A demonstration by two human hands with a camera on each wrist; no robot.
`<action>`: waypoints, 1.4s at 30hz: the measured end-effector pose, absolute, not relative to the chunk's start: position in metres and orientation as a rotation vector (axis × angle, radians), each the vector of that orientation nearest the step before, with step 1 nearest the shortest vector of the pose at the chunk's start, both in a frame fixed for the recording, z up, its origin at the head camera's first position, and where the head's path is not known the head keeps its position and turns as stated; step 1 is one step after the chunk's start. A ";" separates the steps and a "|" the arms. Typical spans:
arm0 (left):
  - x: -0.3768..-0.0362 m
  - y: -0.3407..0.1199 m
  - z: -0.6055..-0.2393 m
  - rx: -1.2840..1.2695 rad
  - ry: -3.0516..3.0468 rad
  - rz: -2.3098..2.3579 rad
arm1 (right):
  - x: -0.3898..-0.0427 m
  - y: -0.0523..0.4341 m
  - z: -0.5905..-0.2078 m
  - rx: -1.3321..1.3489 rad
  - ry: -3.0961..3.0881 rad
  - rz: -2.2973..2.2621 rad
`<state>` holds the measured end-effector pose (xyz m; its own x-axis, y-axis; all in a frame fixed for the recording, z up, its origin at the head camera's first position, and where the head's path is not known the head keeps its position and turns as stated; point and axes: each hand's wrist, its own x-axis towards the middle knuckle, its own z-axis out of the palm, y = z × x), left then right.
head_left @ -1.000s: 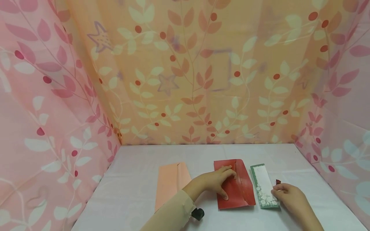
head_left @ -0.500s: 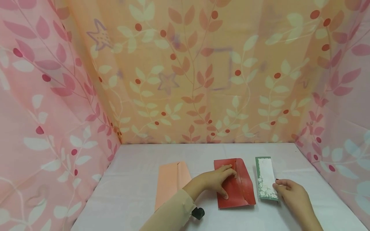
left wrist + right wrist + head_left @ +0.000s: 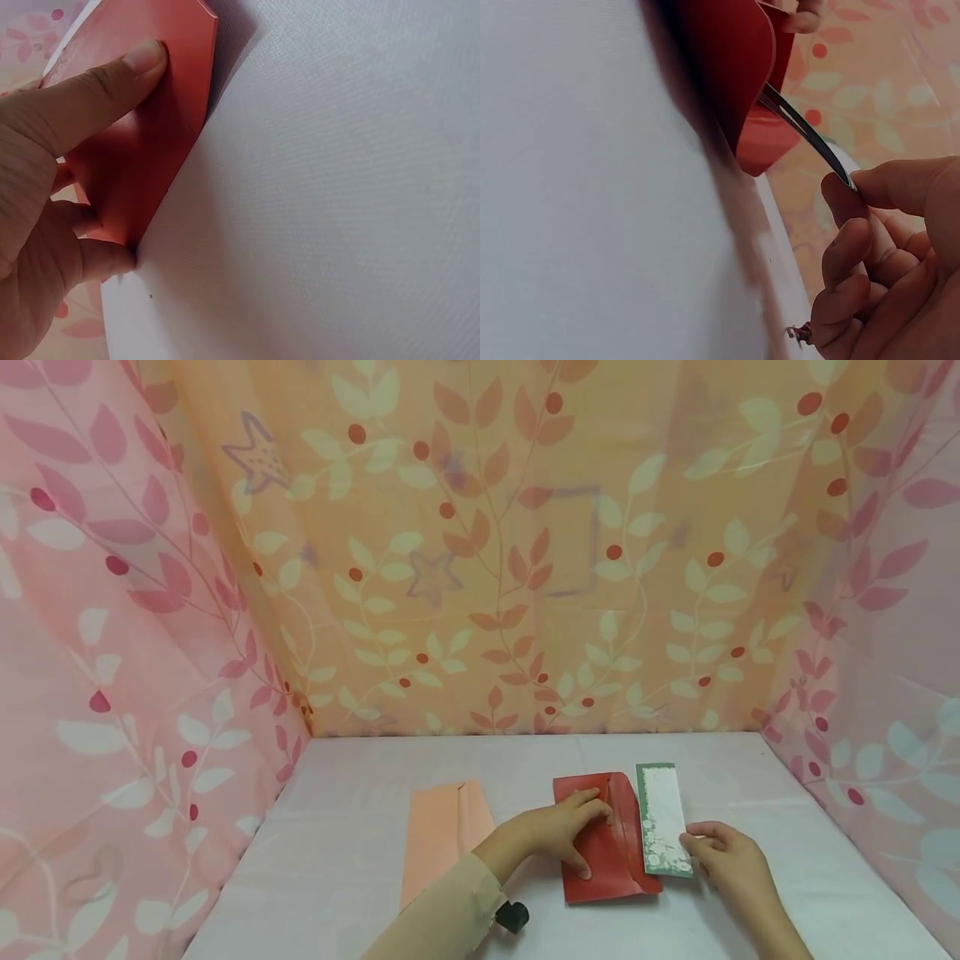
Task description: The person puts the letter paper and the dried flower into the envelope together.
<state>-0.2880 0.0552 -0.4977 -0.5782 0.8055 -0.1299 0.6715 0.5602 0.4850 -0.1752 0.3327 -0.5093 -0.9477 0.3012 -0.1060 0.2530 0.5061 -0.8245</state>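
A red envelope lies with its flap to the right. My left hand grips it, thumb on its face and fingertips further along; the paper bows up between them. Right of it, my right hand pinches a white card with a green floral border by its right edge, between thumb and fingertips. The card stands tilted; seen edge-on in the right wrist view, the card has its far edge right at the envelope's gaping mouth. From above, it overlaps the flap.
A peach envelope lies on the white table, partly under my left sleeve. A black piece shows at that cuff. A small dark red thing with metal is beside my right fingers. Patterned curtains surround the table.
My right hand has lifted the card, turned it more upright and brought it left over the envelope's flap. My left hand stays on the red envelope.
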 end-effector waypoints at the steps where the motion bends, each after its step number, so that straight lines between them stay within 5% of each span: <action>1: -0.288 0.055 -0.497 1.212 2.463 0.556 | -0.176 0.331 -0.510 -0.486 -2.683 1.457; 42: -0.285 0.055 -0.499 1.212 2.533 0.500 | -0.184 0.308 -0.522 -0.413 -2.784 1.280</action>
<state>-0.2852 0.0547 -0.4989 -0.6048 0.7891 -0.1072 0.6891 0.5861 0.4262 -0.1839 0.3081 -0.5223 -0.9630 0.2614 -0.0656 0.2200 0.6217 -0.7518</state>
